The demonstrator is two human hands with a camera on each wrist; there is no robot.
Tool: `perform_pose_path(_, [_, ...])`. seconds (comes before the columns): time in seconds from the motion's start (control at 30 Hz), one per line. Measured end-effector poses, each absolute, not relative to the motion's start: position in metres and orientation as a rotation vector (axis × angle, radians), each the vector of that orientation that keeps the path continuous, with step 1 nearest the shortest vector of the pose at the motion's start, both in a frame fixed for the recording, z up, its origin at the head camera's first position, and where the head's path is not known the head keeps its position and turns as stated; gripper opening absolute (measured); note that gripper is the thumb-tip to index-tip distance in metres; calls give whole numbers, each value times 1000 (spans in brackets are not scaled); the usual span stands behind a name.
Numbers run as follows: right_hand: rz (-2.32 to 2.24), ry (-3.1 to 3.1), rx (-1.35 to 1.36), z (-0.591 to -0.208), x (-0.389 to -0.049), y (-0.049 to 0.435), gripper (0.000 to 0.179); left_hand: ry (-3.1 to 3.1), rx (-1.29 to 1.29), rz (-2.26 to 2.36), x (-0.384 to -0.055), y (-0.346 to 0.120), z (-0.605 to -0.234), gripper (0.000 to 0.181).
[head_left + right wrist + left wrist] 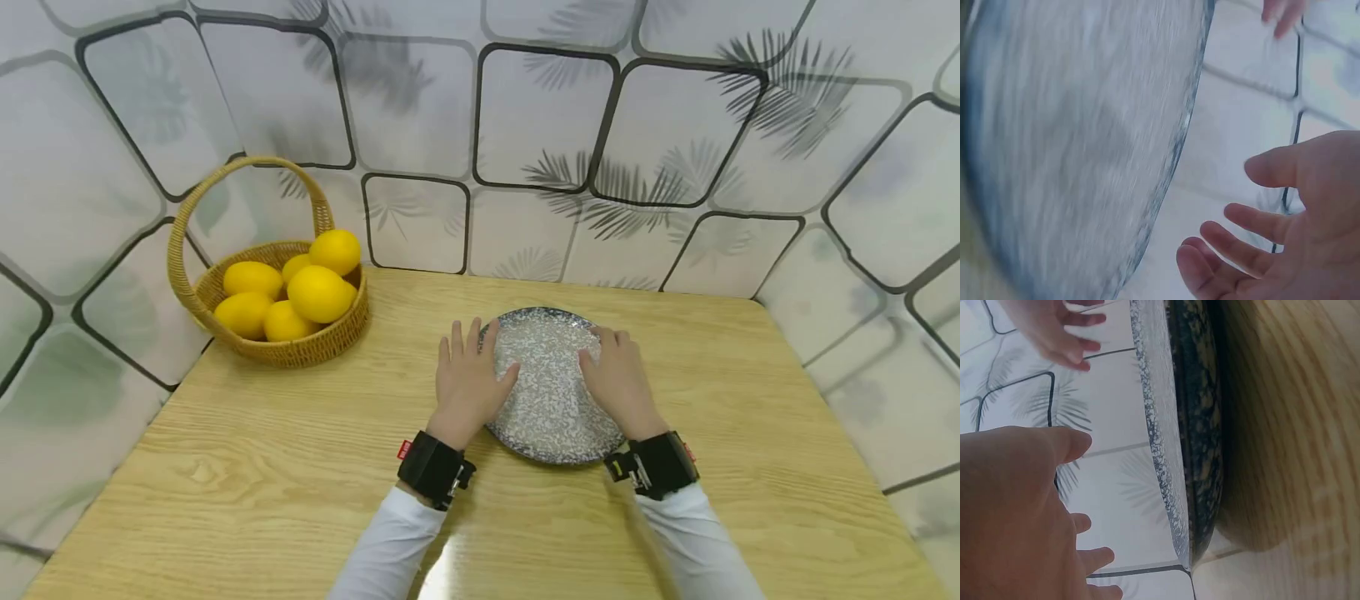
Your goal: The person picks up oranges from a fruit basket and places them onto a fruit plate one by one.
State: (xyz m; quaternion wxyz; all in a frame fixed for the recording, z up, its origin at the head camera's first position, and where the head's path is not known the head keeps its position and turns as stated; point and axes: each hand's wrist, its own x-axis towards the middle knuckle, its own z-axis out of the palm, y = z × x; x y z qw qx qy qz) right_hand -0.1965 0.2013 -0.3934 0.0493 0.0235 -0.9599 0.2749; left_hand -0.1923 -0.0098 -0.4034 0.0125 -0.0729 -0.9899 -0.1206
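A round speckled grey plate [551,392] with a dark rim lies on the wooden table, between and partly under my two hands. My left hand [467,387] hovers over its left side with fingers spread and thumb pointing inward. Over the right side is my right hand [621,382], its fingers relaxed and slightly bent. From the left wrist, the hand [1013,506] shows a gap above the plate's rim [1200,425]. The right wrist view has the hand [1310,231] apart from the plate [1085,137], holding nothing.
At the back left of the table [285,467] stands a wicker basket [330,342] with a tall arched handle, filled with several yellow lemons [318,293]. Patterned curtain-like walls [420,225] enclose the table's back and sides.
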Motion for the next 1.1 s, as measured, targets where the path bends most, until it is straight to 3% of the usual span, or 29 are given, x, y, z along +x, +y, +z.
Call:
perform_pose_path(0.3, [922, -3100, -105, -404, -210, 257, 55, -3083, -215, -400, -190, -16, -405, 74])
perform_pose_path(0.83, [1106, -3161, -171, -424, -216, 268, 50, -2999, -218, -372, -197, -27, -400, 77])
perform_pose_path(1.1, [1098, -3172, -148, -424, -219, 270, 48, -2781, -221, -305, -206, -49, -383, 52])
